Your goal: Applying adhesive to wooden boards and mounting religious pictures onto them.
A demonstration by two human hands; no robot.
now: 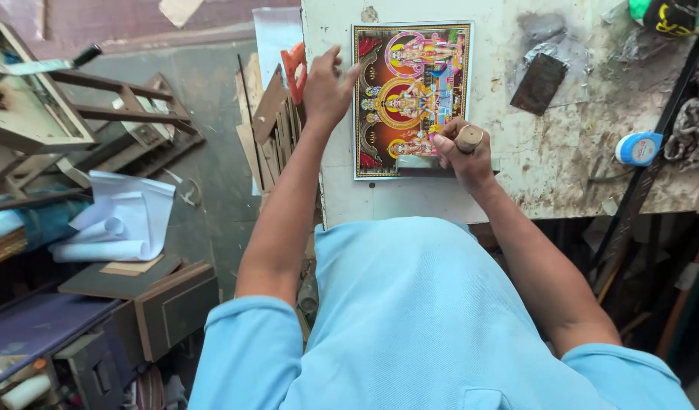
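A colourful printed picture [410, 76] with a white border lies flat on the stained white worktable [531, 167]. My left hand [326, 87] rests at the picture's left edge, fingers pressing on the table's rim beside it. My right hand [465, 156] is closed around a wooden-handled tool [468, 139], whose flat metal blade [421, 163] lies across the picture's bottom edge.
A dark rectangular plate [539, 83] and a blue tape measure [638, 148] lie on the table to the right. A long dark strip [645, 167] leans at the right edge. Stacked wood pieces [269, 129], an orange clamp [292, 68], paper rolls [114, 228] and frames [121, 114] crowd the floor at left.
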